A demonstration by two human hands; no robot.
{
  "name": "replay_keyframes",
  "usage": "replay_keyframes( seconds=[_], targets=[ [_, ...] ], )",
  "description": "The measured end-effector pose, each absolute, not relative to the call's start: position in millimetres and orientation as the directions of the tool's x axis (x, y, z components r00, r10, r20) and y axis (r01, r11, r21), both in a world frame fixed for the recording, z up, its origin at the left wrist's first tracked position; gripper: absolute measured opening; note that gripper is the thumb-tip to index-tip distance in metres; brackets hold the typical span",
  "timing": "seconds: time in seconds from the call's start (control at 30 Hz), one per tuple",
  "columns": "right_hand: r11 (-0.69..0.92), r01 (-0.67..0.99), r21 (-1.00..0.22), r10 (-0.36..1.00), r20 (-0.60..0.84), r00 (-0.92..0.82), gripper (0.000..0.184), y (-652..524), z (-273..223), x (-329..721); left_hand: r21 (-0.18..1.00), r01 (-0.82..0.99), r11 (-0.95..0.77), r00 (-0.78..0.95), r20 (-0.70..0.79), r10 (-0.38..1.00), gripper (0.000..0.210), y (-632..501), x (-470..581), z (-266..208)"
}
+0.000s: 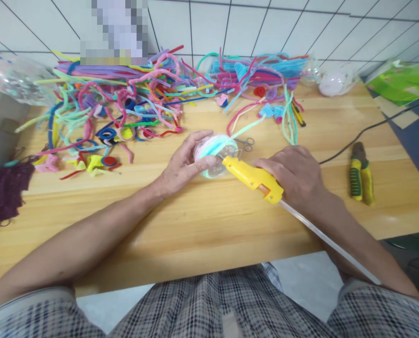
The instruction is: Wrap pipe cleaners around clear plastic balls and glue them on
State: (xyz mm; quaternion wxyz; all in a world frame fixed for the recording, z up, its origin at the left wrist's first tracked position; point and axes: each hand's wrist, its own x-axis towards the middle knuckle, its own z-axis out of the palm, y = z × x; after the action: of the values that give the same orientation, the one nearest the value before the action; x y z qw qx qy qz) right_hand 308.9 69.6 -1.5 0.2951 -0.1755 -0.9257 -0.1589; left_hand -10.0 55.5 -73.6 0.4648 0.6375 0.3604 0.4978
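My left hand (188,162) is wrapped round a clear plastic ball (225,152) with pastel pipe cleaners wound about it in pink, blue and mint. In my right hand (294,171) is a yellow hot glue gun (252,176), a long clear glue stick (329,241) jutting from its back end towards my forearm. The gun's nozzle meets the ball close to my left thumb; whether it touches the surface I cannot tell. A mint pipe cleaner (250,126) runs from the ball's top towards the back. Small scissors (245,144) lie just behind the ball.
Heaps of coloured pipe cleaners (121,101) cover the back of the wooden table (202,225). Pliers (361,176) with green and yellow handles lie at the right, near a black cable (357,136). A purple tassel (12,188) lies far left. Clear balls (332,82) stand at the back right.
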Motion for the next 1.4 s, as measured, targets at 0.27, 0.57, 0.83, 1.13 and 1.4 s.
replay_keyframes(
  seconds=[0.27, 0.57, 0.83, 1.13, 1.4],
  targets=[
    [0.880, 0.420, 0.222, 0.213, 0.606, -0.766, 0.022, 68.4, 0.5, 309.3, 0.950, -0.013, -0.311, 0.239, 0.305, 0.922, 0.071, 55.7, -9.7, -75.6],
    [0.872, 0.440, 0.215, 0.227, 0.618, -0.752, 0.031, 71.9, 2.1, 313.5, 0.951, -0.034, -0.306, 0.248, 0.305, 0.920, 0.071, 56.6, -11.6, -79.0],
    [0.875, 0.445, 0.190, 0.229, 0.648, -0.727, 0.027, 69.6, 1.8, 310.5, 0.950, -0.023, -0.313, 0.248, 0.308, 0.918, 0.071, 56.8, -10.8, -79.5],
    [0.878, 0.438, 0.194, 0.244, 0.607, -0.756, 0.025, 68.7, 4.4, 311.5, 0.953, 0.010, -0.303, 0.239, 0.293, 0.926, 0.074, 55.9, -9.9, -76.0],
    [0.870, 0.463, 0.169, 0.268, 0.627, -0.732, 0.024, 68.8, -1.1, 311.8, 0.955, -0.017, -0.295, 0.217, 0.292, 0.932, 0.073, 55.3, -8.0, -75.6]
  ],
)
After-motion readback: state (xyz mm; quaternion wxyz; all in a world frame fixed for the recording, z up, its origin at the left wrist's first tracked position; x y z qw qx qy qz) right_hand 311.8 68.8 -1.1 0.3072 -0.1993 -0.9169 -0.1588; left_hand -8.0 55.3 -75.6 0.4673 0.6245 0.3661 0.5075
